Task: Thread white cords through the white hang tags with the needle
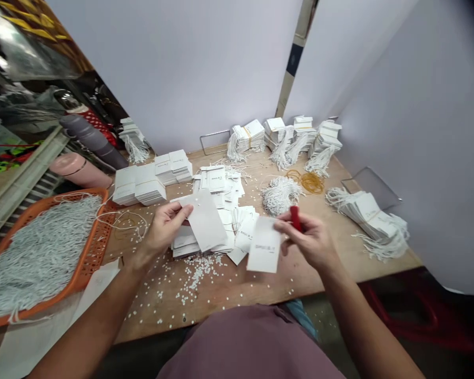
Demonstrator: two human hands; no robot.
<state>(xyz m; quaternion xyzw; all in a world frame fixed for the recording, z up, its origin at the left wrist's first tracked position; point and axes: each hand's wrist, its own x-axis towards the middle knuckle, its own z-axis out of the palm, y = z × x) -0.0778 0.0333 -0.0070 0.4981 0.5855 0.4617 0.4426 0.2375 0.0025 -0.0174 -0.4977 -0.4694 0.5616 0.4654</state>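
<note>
My left hand [166, 227] pinches a blank white card [207, 221] between thumb and fingers, above a loose heap of white tags [214, 180]. In my right hand [306, 237] are a white printed tag [264, 247], held by its upper corner, and a red-handled tool [295, 217] whose working end is hidden. The printed tag is slightly blurred. More printed tags [245, 234] fan out on the table between my hands. Behind my right hand lies a bunch of white strings [279, 195].
An orange basket [90, 239] full of white strings stands at left, near blank card stacks [140, 184]. Strung tag bundles [249, 136] line the back wall; another bundle [373, 216] lies right. Yellow rubber bands [312, 182] and paper dots [197, 273] lie on the wooden table [304, 276].
</note>
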